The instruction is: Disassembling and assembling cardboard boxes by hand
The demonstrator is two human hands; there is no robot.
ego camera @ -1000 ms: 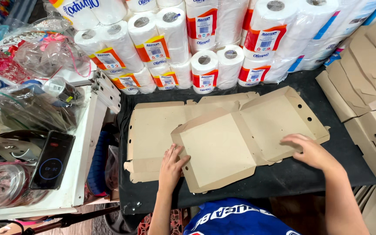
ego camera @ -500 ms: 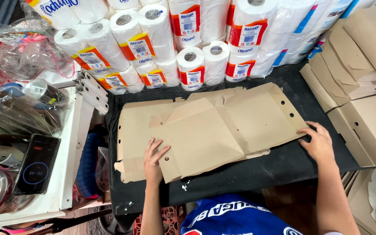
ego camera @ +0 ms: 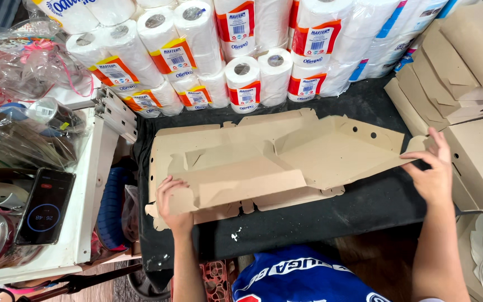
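White paper-roll packs (ego camera: 241, 50) behind; dark phone screen (ego camera: 46, 206) left

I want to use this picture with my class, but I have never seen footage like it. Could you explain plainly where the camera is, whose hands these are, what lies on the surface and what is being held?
The camera sits on a person's head and looks down, so both bare hands are the wearer's own. No machine is involved. On the black table lies a flat brown cardboard box blank, partly folded. The left hand presses on its near left corner; the right hand grips its right edge. Behind stand packs of paper rolls. More folded cardboard boxes are stacked at the right. At the left, a phone showing a timer rests on a white shelf.
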